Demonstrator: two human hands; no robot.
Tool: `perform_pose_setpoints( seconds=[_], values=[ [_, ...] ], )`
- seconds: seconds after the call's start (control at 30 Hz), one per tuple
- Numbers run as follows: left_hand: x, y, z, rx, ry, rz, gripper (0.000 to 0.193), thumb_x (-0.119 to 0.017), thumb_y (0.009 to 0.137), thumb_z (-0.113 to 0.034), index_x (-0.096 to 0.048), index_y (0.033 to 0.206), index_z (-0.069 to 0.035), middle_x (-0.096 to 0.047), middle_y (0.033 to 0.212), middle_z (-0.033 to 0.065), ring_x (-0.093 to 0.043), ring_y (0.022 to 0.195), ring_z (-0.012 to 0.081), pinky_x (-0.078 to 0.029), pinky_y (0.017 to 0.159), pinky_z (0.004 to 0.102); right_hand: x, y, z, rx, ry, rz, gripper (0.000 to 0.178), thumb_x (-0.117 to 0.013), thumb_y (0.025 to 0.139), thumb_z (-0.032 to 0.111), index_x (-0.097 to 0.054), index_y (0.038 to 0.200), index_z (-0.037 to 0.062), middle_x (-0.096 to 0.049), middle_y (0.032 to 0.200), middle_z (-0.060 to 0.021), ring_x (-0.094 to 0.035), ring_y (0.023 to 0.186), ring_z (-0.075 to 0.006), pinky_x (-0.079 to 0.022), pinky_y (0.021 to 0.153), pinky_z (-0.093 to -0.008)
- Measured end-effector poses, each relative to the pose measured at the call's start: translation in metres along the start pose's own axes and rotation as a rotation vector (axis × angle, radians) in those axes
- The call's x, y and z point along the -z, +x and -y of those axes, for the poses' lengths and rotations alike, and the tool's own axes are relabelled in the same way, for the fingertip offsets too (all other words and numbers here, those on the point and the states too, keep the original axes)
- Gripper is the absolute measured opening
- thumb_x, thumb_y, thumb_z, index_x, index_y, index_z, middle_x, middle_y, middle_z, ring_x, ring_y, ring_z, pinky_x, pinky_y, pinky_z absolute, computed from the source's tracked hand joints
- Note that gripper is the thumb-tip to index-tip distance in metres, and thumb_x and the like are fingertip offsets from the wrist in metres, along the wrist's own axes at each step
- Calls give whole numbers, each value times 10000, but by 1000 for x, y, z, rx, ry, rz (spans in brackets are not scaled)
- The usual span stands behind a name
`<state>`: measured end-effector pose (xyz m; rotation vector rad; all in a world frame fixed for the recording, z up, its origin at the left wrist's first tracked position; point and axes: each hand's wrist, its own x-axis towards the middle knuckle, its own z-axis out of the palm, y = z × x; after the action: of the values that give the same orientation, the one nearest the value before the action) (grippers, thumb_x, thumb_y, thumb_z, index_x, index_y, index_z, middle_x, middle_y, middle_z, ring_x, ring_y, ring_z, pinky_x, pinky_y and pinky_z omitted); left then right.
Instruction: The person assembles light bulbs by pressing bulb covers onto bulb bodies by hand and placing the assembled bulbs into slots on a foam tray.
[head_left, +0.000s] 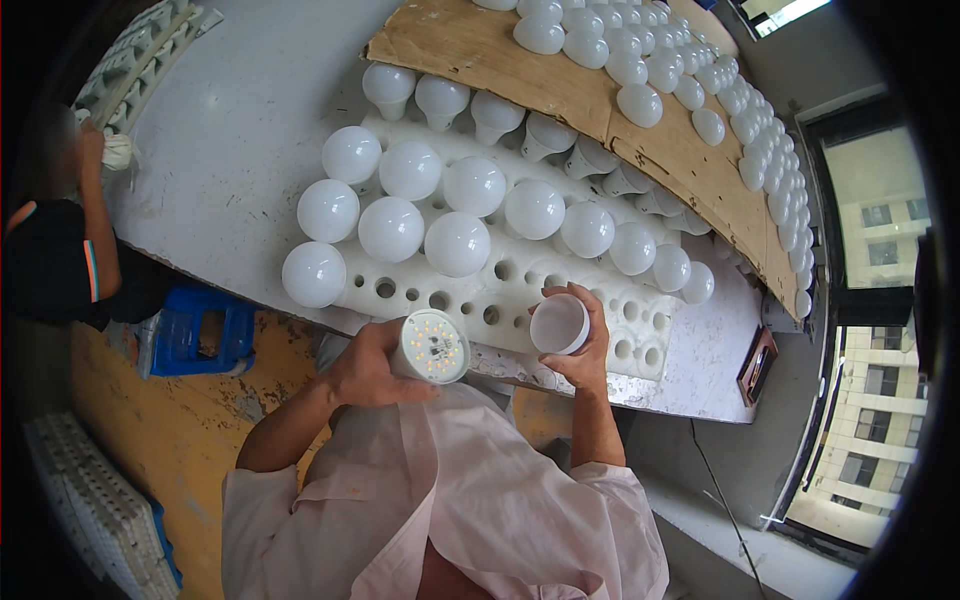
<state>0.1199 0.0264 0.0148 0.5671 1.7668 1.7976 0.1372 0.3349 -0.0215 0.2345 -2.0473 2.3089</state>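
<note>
My left hand is closed around a bulb base, whose round face with many small yellow LEDs and a few components is turned up. To its right, my right hand grips a white bulb cover, a hollow dome with its open side toward me. The two parts are apart, held at the near edge of the table. Just beyond my hands lies a white foam block with rows of holes. Several white bulbs stand in its farther rows, globes up, while the nearest holes show bare.
Behind the foam, a brown cardboard sheet carries many white domes and overhangs more bulbs. At far left, another person's arm is near stacked trays. A blue crate stands below the table's left edge. Windows are at right.
</note>
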Motion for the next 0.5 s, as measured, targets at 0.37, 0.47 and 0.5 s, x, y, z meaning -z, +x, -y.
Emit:
perform_pose_setpoints(
  seconds=[0.37,0.47,0.5],
  values=[
    [-5,58,6,80,226,140,660,-836,661,-300,-582,1168,38,-650,1085,177,-617,1016,240,-467,898,338,-14,1,9,19,-260,110,772,-877,567,262,-522,1218,49,-660,1072,-81,-622,988,-181,-482,887,-332],
    [-2,59,1,37,270,138,637,-829,654,-274,-590,1152,45,-657,1060,202,-629,993,250,-471,881,336,-16,4,15,23,-341,160,732,-876,571,243,-553,1200,57,-664,1062,-83,-631,978,-188,-486,882,-329],
    [-1,60,0,17,280,145,623,-824,650,-256,-595,1145,45,-660,1043,214,-635,979,253,-473,872,336,-18,5,17,21,-341,165,732,-876,571,243,-553,1200,57,-664,1062,-83,-631,978,-188,-486,882,-329]
  ],
)
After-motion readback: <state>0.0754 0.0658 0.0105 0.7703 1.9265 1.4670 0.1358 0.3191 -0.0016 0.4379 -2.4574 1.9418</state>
